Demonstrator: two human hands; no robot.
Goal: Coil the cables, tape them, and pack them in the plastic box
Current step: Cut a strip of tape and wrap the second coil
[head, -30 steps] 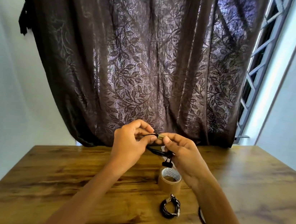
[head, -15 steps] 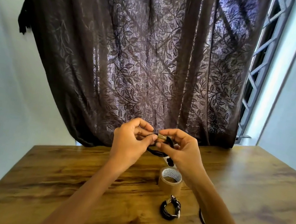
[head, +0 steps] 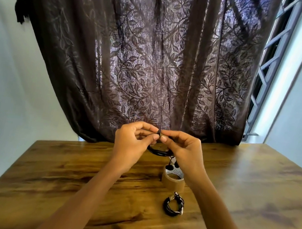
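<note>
I hold a coiled black cable (head: 159,151) up in the air above the wooden table (head: 64,180). My left hand (head: 133,142) and my right hand (head: 183,151) both pinch the top of the coil, fingertips meeting at a small piece of brown tape. Two black earbud-like ends dangle below the coil. Under them stands a roll of brown tape (head: 173,180). Nearer to me, a second black cable coil (head: 173,204) bound with tape lies flat on the table. No plastic box is in view.
A dark leaf-patterned curtain (head: 143,65) hangs behind the far table edge. A barred window (head: 272,59) is at the right. Bare wood spreads left and right of my arms.
Both hands have stayed close together at the top of the coil; the fingertips have shifted slightly along it and the coil hangs a little lower below them.
</note>
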